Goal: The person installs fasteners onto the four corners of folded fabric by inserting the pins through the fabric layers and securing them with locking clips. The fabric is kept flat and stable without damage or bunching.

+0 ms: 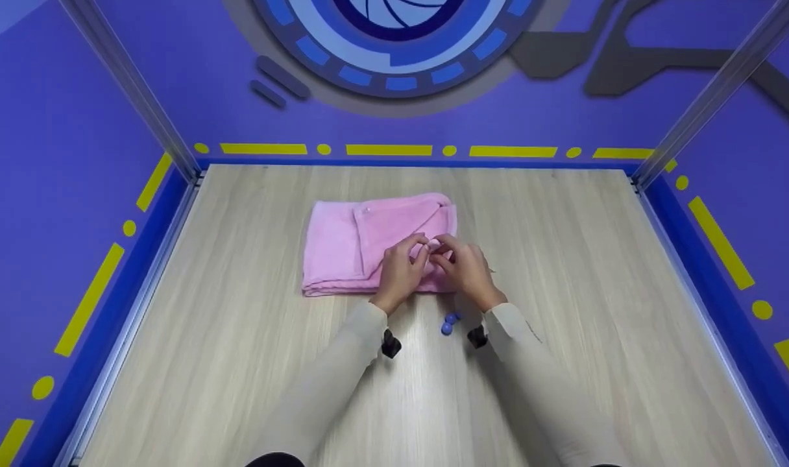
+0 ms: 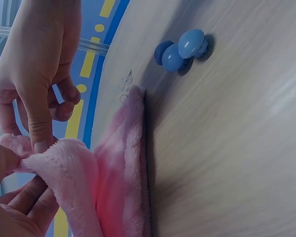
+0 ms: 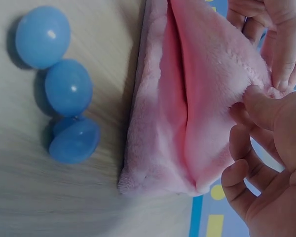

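Observation:
A folded pink plush blanket (image 1: 336, 240) lies on the wooden table, its right part lifted into a raised fold. My left hand (image 1: 400, 271) pinches the raised edge between thumb and fingers, seen close up in the left wrist view. Right beside it, my right hand (image 1: 471, 271) pinches the same edge, thumb on top of the plush (image 3: 217, 74). Both hands' fingertips nearly meet at the bunched cloth. Under the lifted layer a brighter pink inner side shows in the right wrist view.
Three blue mushroom-shaped pieces (image 1: 446, 328) with round glossy caps lie close together on the table (image 1: 239, 363), between the forearms and in front of the blanket. A tiny clear item (image 2: 127, 81) sits beyond the blanket's corner. Blue-purple walls (image 1: 174, 91) border the table.

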`<action>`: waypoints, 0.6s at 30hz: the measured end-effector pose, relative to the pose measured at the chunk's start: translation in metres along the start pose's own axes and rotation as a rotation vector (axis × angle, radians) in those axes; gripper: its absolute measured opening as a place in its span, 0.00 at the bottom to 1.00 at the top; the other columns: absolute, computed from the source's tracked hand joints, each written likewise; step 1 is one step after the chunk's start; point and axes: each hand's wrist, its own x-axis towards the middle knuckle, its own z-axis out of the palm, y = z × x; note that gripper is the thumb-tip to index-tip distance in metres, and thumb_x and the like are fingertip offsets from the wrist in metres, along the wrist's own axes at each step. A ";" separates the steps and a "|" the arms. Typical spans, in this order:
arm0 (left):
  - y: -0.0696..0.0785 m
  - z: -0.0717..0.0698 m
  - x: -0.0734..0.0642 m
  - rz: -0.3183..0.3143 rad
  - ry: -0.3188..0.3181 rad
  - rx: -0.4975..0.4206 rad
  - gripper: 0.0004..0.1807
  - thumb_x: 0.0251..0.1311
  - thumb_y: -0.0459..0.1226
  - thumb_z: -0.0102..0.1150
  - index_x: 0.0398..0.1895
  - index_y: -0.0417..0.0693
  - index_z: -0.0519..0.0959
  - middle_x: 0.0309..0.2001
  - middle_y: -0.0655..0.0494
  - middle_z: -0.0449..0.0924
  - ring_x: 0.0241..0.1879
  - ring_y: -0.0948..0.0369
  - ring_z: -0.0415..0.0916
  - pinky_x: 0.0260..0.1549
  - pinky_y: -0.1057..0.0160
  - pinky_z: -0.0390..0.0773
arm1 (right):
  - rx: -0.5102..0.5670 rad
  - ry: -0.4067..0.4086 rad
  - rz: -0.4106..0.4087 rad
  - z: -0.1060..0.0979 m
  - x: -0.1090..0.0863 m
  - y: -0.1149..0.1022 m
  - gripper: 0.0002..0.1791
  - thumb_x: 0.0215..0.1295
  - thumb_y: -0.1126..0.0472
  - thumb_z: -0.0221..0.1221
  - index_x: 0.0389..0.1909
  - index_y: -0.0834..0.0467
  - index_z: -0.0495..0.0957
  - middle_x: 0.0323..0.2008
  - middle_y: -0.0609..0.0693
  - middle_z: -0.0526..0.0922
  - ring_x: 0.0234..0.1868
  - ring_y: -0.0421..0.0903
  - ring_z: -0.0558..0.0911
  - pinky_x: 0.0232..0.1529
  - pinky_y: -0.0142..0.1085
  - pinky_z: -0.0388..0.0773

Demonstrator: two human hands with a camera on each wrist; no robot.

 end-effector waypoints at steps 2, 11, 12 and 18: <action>0.000 0.000 0.000 0.003 -0.003 0.000 0.04 0.68 0.31 0.62 0.41 0.44 0.85 0.44 0.52 0.88 0.23 0.65 0.72 0.30 0.62 0.77 | -0.007 0.003 0.002 0.000 0.000 0.001 0.11 0.65 0.63 0.70 0.47 0.56 0.85 0.36 0.54 0.90 0.27 0.47 0.83 0.29 0.43 0.82; -0.002 0.000 -0.007 0.009 -0.046 -0.007 0.04 0.68 0.31 0.62 0.41 0.41 0.85 0.56 0.41 0.84 0.34 0.56 0.86 0.39 0.59 0.85 | -0.025 0.026 -0.032 0.000 0.000 0.002 0.03 0.64 0.62 0.70 0.35 0.56 0.86 0.35 0.52 0.91 0.32 0.49 0.87 0.35 0.47 0.85; -0.002 0.000 -0.008 0.022 -0.046 0.009 0.04 0.67 0.31 0.63 0.41 0.41 0.85 0.57 0.41 0.83 0.36 0.55 0.87 0.42 0.58 0.85 | -0.025 0.027 -0.037 0.000 -0.001 0.003 0.02 0.64 0.62 0.71 0.35 0.55 0.87 0.34 0.52 0.91 0.32 0.49 0.87 0.35 0.47 0.85; 0.006 -0.001 -0.022 0.113 0.021 0.158 0.06 0.64 0.34 0.67 0.43 0.46 0.83 0.51 0.49 0.81 0.44 0.53 0.83 0.45 0.55 0.82 | -0.036 -0.004 -0.021 -0.005 -0.001 0.007 0.04 0.63 0.66 0.70 0.33 0.54 0.86 0.31 0.50 0.89 0.29 0.47 0.84 0.33 0.44 0.82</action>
